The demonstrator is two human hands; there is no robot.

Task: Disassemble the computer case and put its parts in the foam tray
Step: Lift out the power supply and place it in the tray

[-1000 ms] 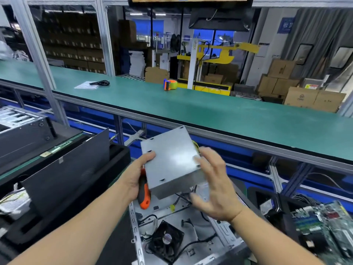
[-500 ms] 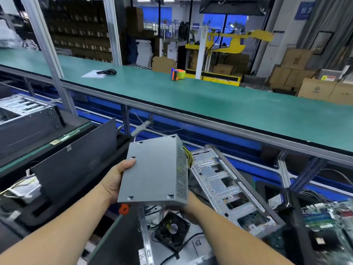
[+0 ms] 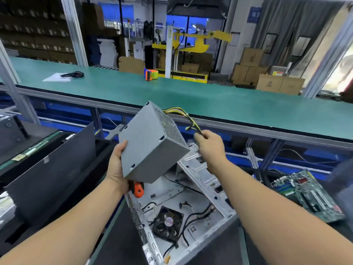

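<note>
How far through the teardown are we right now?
Done: the motherboard is already out, lying to the right. In hand: the left hand holds the power supply clear of the case, and the right hand grips its cables. Left: the fan still sits inside the case.

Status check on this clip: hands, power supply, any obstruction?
Left hand grips power supply plus orange-handled screwdriver. Right hand pinches its cables. Supply held above open case. Nothing blocking.
</note>
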